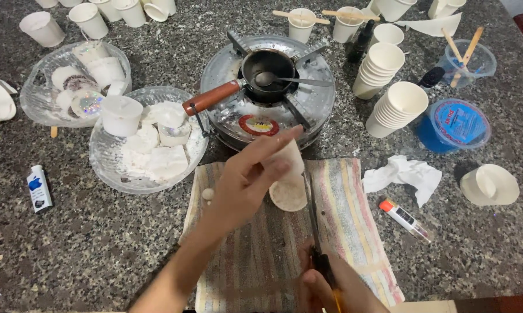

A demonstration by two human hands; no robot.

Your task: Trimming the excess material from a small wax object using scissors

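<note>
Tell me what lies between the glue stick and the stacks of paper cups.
In the head view, a crumpled white tissue lies on the granite between the glue stick and the stacks of paper cups.

Countertop (99, 243): speckled grey-black granite. Cloth (354, 214), lower centre: faded stripes of pink, green, yellow and brown. Pan (268, 72), upper centre: black, with a reddish-brown handle. Paper cups (397, 107), upper right: white. Tub lid (459, 122), right: blue with red print. Lighter (405, 220): white, orange-capped.
</note>
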